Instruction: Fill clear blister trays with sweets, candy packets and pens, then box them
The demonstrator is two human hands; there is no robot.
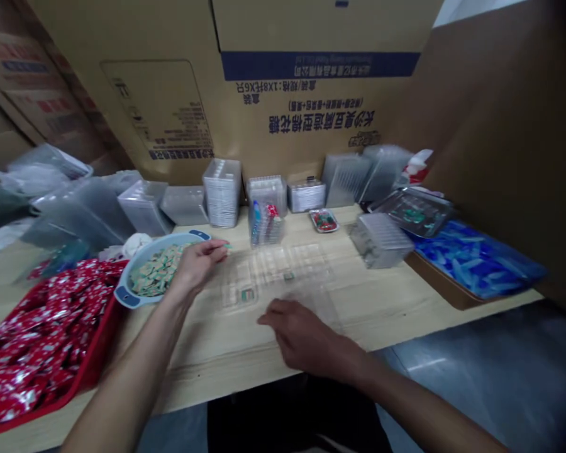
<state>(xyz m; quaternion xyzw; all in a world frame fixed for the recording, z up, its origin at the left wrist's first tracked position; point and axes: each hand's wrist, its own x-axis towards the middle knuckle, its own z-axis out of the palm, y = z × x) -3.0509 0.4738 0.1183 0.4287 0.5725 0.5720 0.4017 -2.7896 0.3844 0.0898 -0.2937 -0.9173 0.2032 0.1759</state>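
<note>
Head view: wooden table, cardboard cartons behind; left grip unclear; right grip apart over tray.

We're live in a packing room: printed cardboard cartons wall off twelve o'clock, stacked clear plastic trays line the wooden workbench, red-foil packets at eight!

Stacked clear trays stand before a printed cardboard carton.

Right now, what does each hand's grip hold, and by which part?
The right hand holds nothing; whether the left hand pinches anything at its fingertips cannot be told.
</note>
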